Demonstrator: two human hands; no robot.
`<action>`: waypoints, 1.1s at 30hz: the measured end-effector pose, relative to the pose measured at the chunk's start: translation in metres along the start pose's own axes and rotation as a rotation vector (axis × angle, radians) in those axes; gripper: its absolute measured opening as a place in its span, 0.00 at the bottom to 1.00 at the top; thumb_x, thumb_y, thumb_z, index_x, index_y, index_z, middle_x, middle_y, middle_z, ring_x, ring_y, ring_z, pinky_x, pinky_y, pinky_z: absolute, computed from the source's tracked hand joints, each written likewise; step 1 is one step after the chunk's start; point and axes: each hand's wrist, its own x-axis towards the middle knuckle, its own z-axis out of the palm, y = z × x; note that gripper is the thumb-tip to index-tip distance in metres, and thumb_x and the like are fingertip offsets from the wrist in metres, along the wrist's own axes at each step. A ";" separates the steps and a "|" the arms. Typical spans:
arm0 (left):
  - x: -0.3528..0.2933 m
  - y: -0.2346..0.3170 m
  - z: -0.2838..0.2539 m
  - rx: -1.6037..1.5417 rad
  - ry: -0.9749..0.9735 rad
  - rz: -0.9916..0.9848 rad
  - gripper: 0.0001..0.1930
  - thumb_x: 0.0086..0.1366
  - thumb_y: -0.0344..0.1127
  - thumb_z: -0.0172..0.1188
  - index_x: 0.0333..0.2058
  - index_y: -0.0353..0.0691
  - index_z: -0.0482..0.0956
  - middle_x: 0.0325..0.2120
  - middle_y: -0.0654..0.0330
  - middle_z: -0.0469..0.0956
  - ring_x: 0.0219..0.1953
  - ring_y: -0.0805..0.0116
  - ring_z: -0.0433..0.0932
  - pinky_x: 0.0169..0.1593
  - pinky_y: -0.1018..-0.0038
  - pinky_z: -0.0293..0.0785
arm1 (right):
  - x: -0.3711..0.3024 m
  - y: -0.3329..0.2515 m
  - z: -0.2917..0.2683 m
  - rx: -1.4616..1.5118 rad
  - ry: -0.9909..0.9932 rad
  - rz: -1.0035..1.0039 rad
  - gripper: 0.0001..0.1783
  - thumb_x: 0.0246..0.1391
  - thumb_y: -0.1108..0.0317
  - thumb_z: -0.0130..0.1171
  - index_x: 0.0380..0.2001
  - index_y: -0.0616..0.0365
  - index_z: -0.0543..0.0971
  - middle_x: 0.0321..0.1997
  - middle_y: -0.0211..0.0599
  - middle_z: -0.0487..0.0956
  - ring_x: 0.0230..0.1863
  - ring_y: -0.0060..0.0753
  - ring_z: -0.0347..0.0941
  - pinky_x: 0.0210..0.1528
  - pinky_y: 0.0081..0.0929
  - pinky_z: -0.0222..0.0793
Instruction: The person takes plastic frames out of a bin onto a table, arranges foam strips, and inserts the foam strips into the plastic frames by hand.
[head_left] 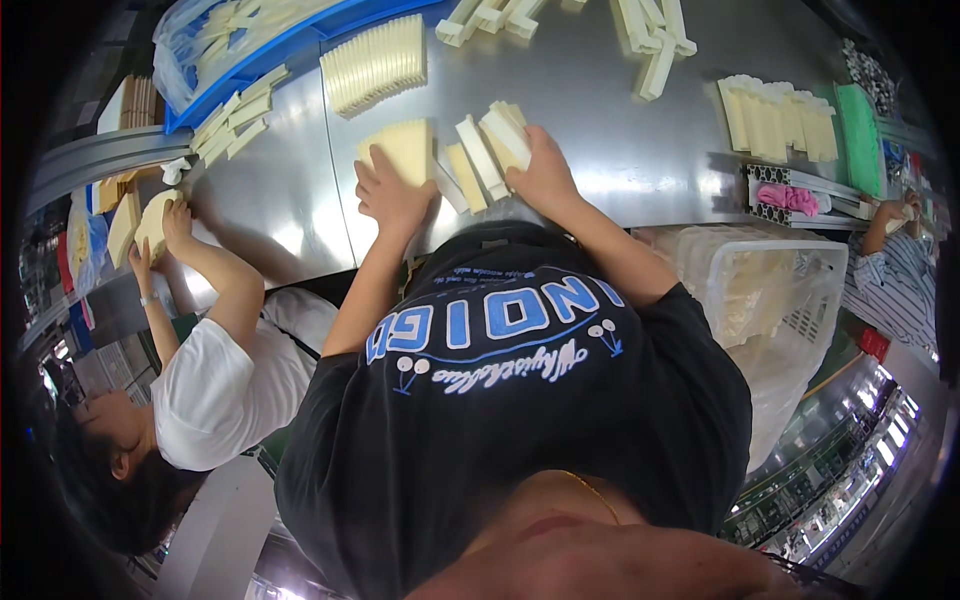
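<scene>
My left hand (397, 197) is closed round the near end of a fanned stack of cream plastic strips (403, 146) on the metal table. To its right, my right hand (546, 178) grips the side of a small bunch of cream channel-shaped pieces (505, 133), thumb against their near end. Between my hands a white channel piece (482, 158) and a yellowish strip (466, 178) lie slanted side by side. Beyond my left hand a long, neat row of cream strips (375, 65) stands packed together.
Loose cream channels (655, 45) lie at the far side, and a grouped row (780, 118) sits at the right. A blue tray (240, 68) with bagged pieces is far left. A translucent crate (790, 290) stands at my right. A co-worker (215, 380) handles cream pieces at my left.
</scene>
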 end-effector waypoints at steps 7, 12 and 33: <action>0.015 -0.022 -0.011 0.198 0.150 0.008 0.50 0.35 0.49 0.61 0.57 0.46 0.45 0.56 0.42 0.41 0.54 0.41 0.48 0.52 0.52 0.46 | 0.005 -0.015 -0.026 -0.053 0.083 0.059 0.29 0.35 0.68 0.55 0.43 0.62 0.59 0.38 0.53 0.70 0.41 0.51 0.66 0.44 0.38 0.63; 0.008 -0.020 -0.005 0.209 0.131 0.005 0.51 0.37 0.54 0.62 0.57 0.44 0.44 0.56 0.40 0.39 0.54 0.41 0.46 0.49 0.48 0.47 | 0.012 0.003 -0.047 -0.069 0.137 0.212 0.32 0.35 0.65 0.53 0.47 0.58 0.58 0.35 0.55 0.73 0.37 0.52 0.70 0.39 0.36 0.65; -0.021 0.075 0.005 -0.219 -0.112 0.746 0.22 0.48 0.38 0.57 0.42 0.34 0.68 0.38 0.47 0.69 0.42 0.50 0.66 0.46 0.64 0.62 | 0.018 0.049 -0.021 0.015 0.096 0.092 0.27 0.36 0.64 0.56 0.41 0.63 0.64 0.39 0.52 0.71 0.41 0.48 0.69 0.43 0.34 0.64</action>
